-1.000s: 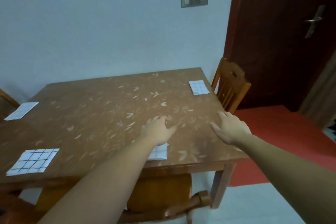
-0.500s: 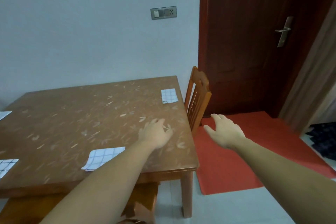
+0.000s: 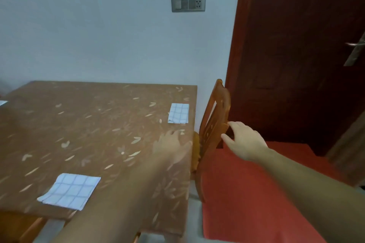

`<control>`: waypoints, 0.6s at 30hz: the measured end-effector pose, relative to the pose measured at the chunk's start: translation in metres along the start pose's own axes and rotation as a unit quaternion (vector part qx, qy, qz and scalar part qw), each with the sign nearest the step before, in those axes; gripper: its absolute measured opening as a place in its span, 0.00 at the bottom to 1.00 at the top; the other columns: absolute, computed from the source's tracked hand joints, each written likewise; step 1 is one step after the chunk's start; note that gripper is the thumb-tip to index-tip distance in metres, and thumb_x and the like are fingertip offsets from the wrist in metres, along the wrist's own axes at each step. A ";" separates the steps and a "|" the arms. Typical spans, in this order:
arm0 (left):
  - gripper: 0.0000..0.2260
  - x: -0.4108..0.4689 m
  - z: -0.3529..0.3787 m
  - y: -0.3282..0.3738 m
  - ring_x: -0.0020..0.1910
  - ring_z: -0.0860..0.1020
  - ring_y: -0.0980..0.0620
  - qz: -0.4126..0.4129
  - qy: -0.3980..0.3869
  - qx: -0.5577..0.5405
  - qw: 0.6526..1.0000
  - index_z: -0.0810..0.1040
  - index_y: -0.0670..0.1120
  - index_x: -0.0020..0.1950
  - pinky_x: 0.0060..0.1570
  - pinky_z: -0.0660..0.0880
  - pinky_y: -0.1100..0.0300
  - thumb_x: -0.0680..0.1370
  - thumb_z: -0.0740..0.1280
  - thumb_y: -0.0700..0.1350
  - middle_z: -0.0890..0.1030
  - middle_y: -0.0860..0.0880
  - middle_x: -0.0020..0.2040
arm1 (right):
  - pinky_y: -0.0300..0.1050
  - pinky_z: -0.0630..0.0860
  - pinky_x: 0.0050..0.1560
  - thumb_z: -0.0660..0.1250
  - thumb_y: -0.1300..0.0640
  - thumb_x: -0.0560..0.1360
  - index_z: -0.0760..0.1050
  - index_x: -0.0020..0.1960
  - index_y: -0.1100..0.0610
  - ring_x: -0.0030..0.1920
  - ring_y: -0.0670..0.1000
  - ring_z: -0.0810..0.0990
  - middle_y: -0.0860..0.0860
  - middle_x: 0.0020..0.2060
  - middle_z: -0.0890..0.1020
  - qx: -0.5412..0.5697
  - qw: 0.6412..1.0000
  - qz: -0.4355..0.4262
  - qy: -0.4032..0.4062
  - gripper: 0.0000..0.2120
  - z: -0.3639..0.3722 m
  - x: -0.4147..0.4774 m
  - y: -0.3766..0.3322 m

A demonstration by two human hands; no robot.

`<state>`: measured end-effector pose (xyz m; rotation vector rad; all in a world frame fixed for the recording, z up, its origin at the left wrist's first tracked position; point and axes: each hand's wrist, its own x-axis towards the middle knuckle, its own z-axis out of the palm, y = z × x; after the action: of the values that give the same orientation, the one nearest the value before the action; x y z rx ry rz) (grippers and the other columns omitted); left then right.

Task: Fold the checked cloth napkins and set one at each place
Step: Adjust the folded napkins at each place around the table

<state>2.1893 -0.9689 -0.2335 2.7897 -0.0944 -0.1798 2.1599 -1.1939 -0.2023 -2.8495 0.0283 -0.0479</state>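
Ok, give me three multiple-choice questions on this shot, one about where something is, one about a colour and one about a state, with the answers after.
1. Where is the right hand?
A. on a drinking glass
B. by the chair backrest
C. inside a drawer

2. What colour is the floor mat beside the table?
A. green
B. blue
C. red

3. How does the far napkin lie?
A. folded flat on the table
B. crumpled in a heap
C. rolled in a ring

Answers:
1 B, its fingers reach to the backrest's edge.
2 C, the mat is plainly red.
3 A, it shows as a neat rectangle near the table's right edge.
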 end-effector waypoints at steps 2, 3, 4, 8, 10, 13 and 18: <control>0.28 0.017 0.001 0.014 0.73 0.64 0.45 -0.018 0.014 -0.009 1.000 0.64 0.54 0.75 0.70 0.63 0.45 0.77 0.59 0.63 0.67 0.52 0.74 | 0.53 0.71 0.61 0.55 0.42 0.79 0.67 0.69 0.55 0.63 0.54 0.74 0.51 0.65 0.74 -0.006 1.000 -0.023 -0.005 0.24 -0.005 0.026 0.016; 0.27 0.026 0.003 0.022 0.73 0.63 0.46 -0.032 0.017 -0.016 0.999 0.65 0.55 0.74 0.70 0.62 0.46 0.77 0.58 0.63 0.67 0.52 0.74 | 0.53 0.71 0.62 0.55 0.42 0.79 0.67 0.69 0.55 0.64 0.54 0.73 0.52 0.65 0.73 -0.009 0.999 -0.035 -0.009 0.24 -0.008 0.038 0.024; 0.27 0.034 0.005 0.030 0.74 0.61 0.46 -0.050 0.018 -0.021 0.998 0.65 0.55 0.74 0.70 0.62 0.45 0.77 0.58 0.64 0.67 0.52 0.74 | 0.53 0.71 0.62 0.55 0.43 0.79 0.67 0.69 0.56 0.64 0.55 0.73 0.52 0.65 0.74 -0.013 0.999 -0.049 -0.015 0.24 -0.011 0.050 0.033; 0.27 0.058 0.013 0.070 0.73 0.63 0.46 -0.135 0.027 -0.043 0.990 0.67 0.53 0.73 0.69 0.63 0.45 0.76 0.58 0.64 0.67 0.51 0.74 | 0.54 0.71 0.60 0.56 0.44 0.79 0.69 0.66 0.57 0.61 0.56 0.75 0.54 0.63 0.75 -0.019 0.993 -0.108 -0.043 0.22 -0.027 0.095 0.075; 0.27 0.065 0.016 0.090 0.72 0.64 0.46 -0.161 0.036 -0.048 0.985 0.67 0.52 0.72 0.68 0.64 0.47 0.77 0.58 0.63 0.68 0.51 0.73 | 0.53 0.72 0.59 0.56 0.44 0.79 0.69 0.65 0.57 0.60 0.57 0.75 0.54 0.62 0.75 -0.020 0.989 -0.132 -0.057 0.21 -0.036 0.119 0.094; 0.28 0.077 0.016 0.112 0.73 0.64 0.46 -0.193 0.050 -0.042 0.979 0.65 0.53 0.74 0.69 0.62 0.47 0.77 0.58 0.63 0.66 0.51 0.74 | 0.53 0.73 0.58 0.55 0.43 0.80 0.69 0.65 0.56 0.60 0.56 0.76 0.53 0.61 0.76 -0.015 0.985 -0.163 -0.057 0.21 -0.043 0.157 0.113; 0.30 0.112 0.017 0.122 0.75 0.60 0.45 -0.239 0.060 -0.028 0.969 0.60 0.54 0.77 0.71 0.61 0.45 0.77 0.57 0.64 0.61 0.51 0.78 | 0.51 0.72 0.57 0.56 0.43 0.79 0.70 0.65 0.55 0.61 0.55 0.76 0.53 0.62 0.76 -0.006 0.969 -0.236 -0.075 0.21 -0.038 0.217 0.115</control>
<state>2.2928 -1.0987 -0.2209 2.7096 0.6058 -0.1264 2.3739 -1.3198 -0.1925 -2.7951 -0.6816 0.0692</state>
